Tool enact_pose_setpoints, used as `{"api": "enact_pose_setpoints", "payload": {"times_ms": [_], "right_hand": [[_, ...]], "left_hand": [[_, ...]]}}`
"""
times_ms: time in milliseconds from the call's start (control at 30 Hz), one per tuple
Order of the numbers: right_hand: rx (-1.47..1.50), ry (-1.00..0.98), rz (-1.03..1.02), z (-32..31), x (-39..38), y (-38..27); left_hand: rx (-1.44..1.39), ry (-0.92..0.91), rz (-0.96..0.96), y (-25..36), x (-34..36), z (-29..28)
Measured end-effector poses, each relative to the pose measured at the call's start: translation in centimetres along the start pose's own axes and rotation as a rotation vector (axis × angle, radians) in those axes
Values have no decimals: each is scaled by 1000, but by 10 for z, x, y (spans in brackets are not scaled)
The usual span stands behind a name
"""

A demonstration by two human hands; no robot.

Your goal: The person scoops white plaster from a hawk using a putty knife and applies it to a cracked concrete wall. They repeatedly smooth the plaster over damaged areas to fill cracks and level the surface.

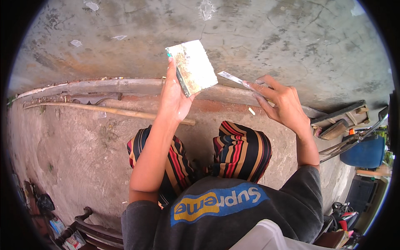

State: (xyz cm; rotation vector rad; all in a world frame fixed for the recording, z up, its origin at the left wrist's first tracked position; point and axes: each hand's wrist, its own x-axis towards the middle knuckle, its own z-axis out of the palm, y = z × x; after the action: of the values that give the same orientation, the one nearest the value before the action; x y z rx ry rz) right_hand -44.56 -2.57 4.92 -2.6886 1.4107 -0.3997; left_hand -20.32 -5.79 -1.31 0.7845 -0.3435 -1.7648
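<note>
My left hand (177, 96) holds up a square, flat board (195, 68) from below, its thumb along the left edge. White paste with yellowish-brown stains covers the board's face, and its side is dark. To the right, my right hand (281, 102) is closed around a narrow putty knife (233, 79) with a pale, smeared blade. The blade points left toward the board, and a small gap separates the two. White smears mark the left wrist. The knife's handle is mostly hidden in my fingers.
A grey, patchy wall (258, 41) rises ahead, with a ledge (137, 84) along its foot. On the concrete floor lie a bamboo pole (112, 110) and a small white scrap (251, 111). Wooden frames (341, 114) and a blue barrel (363, 152) stand right; dark wooden furniture (98, 233) is lower left.
</note>
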Motion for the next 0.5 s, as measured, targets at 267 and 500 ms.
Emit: {"api": "enact_pose_setpoints", "payload": {"times_ms": [267,500], "right_hand": [[-171,-154,-127,-12,28,-8],[-123,-230,-117,-8,34,-11]], "left_hand": [[43,-40,-13,-7,3,-9],[65,-20,-49,-5,-3,-4]]}}
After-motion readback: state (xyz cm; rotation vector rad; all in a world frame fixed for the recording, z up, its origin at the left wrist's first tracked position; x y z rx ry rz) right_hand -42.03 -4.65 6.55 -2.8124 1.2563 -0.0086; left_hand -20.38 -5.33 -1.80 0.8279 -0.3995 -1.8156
